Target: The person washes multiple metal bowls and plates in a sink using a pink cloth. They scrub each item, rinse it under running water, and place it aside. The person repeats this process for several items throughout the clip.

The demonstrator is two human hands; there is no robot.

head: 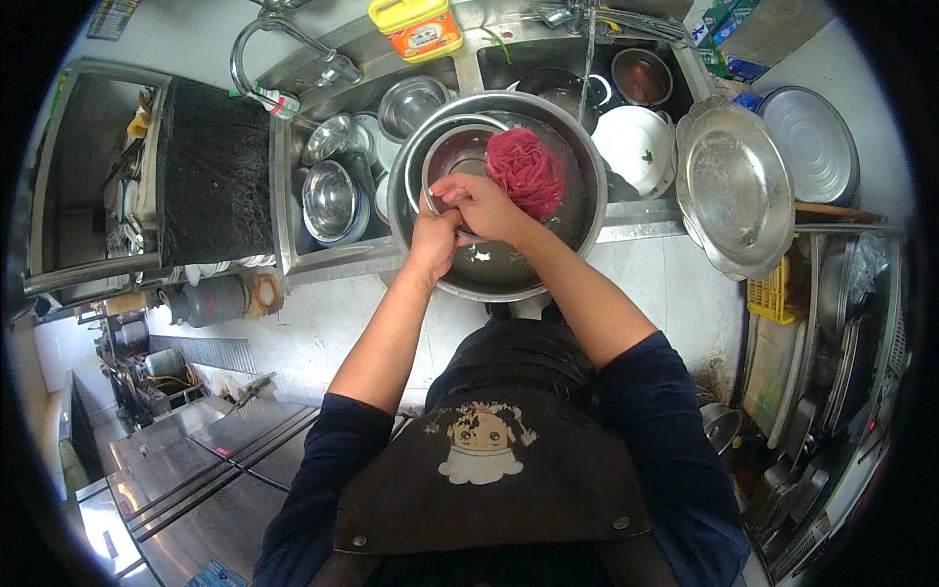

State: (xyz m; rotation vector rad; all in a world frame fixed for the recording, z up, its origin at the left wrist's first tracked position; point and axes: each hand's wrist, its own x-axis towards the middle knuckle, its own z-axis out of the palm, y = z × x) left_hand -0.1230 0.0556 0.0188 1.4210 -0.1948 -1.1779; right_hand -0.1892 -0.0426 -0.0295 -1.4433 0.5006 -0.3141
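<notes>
A large round metal basin holds water and rests over the front edge of the double sink. Inside it, a smaller metal bowl is tilted, its rim gripped by my left hand at the near left side. My right hand reaches over the same bowl with its fingers at the rim and inside, close to the left hand; whether it grips the rim is hard to tell. Beside the bowl, to the right of it, a bunched red cloth lies in the basin, just beyond my right wrist.
Metal bowls and dishes fill the left sink. Water runs from a tap into the right sink, near a white lid and pots. A large oval metal tray lies at the right edge. A yellow jug stands behind.
</notes>
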